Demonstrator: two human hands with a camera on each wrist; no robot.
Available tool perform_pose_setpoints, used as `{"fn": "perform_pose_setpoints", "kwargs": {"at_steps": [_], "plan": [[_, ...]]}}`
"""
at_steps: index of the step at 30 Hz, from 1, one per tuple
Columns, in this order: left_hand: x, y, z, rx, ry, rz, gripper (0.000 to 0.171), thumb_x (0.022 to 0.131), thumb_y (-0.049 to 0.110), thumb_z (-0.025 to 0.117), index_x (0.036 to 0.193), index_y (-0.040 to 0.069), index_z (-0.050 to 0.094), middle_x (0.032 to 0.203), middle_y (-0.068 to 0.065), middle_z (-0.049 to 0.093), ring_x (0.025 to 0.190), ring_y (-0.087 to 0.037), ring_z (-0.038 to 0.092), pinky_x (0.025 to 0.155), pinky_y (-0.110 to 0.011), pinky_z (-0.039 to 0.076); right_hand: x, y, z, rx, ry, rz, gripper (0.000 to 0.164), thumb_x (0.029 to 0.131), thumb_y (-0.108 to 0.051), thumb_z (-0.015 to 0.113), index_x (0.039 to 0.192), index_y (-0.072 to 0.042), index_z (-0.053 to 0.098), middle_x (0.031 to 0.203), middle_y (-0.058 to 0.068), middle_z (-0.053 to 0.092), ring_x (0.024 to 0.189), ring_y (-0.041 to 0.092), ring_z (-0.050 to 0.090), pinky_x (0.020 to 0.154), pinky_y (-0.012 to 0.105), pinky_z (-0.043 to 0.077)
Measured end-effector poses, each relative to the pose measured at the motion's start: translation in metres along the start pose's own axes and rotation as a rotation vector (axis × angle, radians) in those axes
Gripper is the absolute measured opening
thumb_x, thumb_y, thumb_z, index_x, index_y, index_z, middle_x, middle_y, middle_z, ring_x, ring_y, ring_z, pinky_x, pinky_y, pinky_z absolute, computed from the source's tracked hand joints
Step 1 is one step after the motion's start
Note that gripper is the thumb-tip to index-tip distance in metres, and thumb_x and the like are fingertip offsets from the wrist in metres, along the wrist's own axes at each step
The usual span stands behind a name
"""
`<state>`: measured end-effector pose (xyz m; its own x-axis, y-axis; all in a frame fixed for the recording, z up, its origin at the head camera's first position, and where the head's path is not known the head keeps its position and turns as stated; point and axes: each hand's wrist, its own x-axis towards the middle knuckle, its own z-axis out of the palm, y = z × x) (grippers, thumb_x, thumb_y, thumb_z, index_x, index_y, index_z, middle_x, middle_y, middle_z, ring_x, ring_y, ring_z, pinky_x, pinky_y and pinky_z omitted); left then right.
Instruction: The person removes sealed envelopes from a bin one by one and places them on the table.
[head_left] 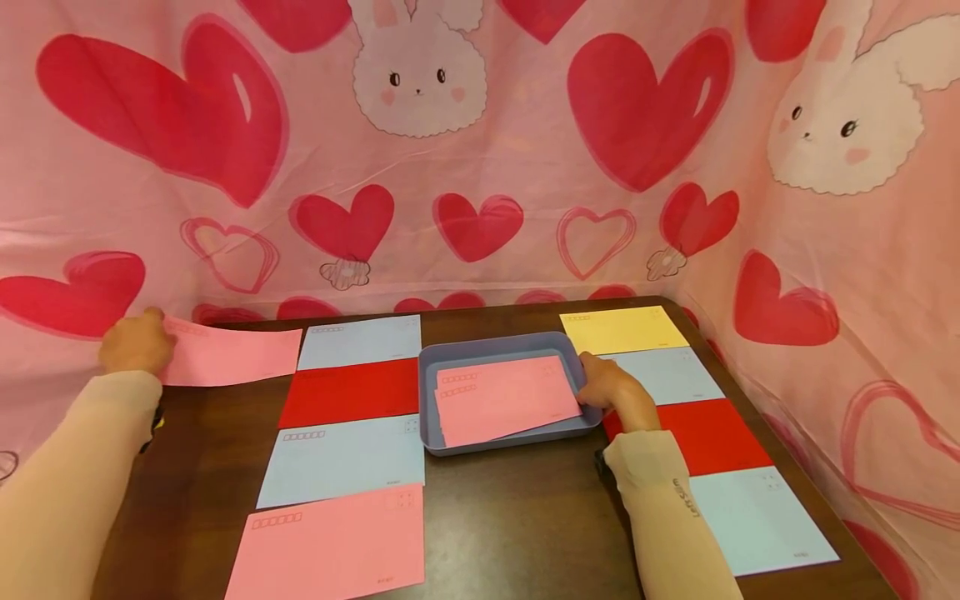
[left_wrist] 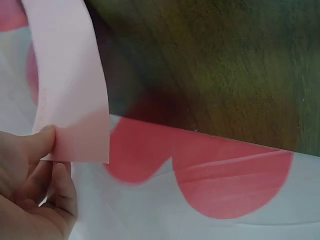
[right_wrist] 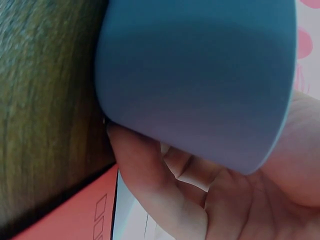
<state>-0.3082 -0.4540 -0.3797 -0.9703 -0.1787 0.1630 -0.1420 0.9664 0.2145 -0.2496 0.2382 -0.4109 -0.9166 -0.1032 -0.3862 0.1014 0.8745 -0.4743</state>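
At the table's far left, my left hand (head_left: 138,343) pinches the left end of a pink envelope (head_left: 236,354). In the left wrist view the thumb lies on top of the pink envelope (left_wrist: 72,95) near its corner, and the paper bends. My right hand (head_left: 611,387) grips the right side of a grey-blue tray (head_left: 491,343). Seen from the right wrist, the fingers (right_wrist: 150,170) are under the wall of the tray (right_wrist: 195,80). Inside the tray lie overlapping pink envelopes (head_left: 510,400); how many is unclear.
Left of the tray runs a column: light blue (head_left: 360,340), red (head_left: 352,390), light blue (head_left: 341,460) and pink (head_left: 330,542) envelopes. To its right lie yellow (head_left: 622,330), light blue (head_left: 671,375), red (head_left: 712,437) and light blue (head_left: 765,521) ones. A heart-print curtain (head_left: 525,275) borders the table.
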Motion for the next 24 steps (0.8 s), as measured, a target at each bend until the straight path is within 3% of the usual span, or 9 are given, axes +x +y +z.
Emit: {"fn": "perform_pose_setpoints", "kwargs": {"at_steps": [6,13,24], "plan": [[0.003,0.003,0.014,0.025,0.036,-0.049,0.027,0.096,0.005,0.043,0.111,-0.018,0.047,0.110,-0.055,0.051,0.096,-0.074,0.054,0.067,-0.074,0.052,-0.001,-0.002,0.000,0.008,0.002,-0.011,0.074,0.090,-0.005,0.069,0.154,0.010,0.034,0.134,0.033,0.056,0.096,0.036,0.066,0.073,0.041,0.062],[0.011,-0.002,0.027,0.044,0.058,0.015,0.024,0.090,-0.001,0.050,0.100,-0.023,0.046,0.099,-0.054,0.054,0.088,-0.070,0.056,0.075,-0.071,0.048,0.000,-0.003,0.000,0.016,0.007,-0.012,0.075,0.091,-0.004,0.069,0.155,0.009,0.033,0.137,0.034,0.055,0.094,0.035,0.066,0.073,0.042,0.062],[0.020,-0.008,0.044,-0.012,0.064,-0.030,0.029,0.091,0.001,0.048,0.111,-0.020,0.046,0.113,-0.053,0.050,0.097,-0.072,0.052,0.081,-0.074,0.046,0.000,-0.001,0.001,0.019,0.010,-0.007,0.074,0.091,-0.005,0.070,0.155,0.009,0.034,0.136,0.033,0.055,0.093,0.035,0.066,0.072,0.041,0.062]]}}
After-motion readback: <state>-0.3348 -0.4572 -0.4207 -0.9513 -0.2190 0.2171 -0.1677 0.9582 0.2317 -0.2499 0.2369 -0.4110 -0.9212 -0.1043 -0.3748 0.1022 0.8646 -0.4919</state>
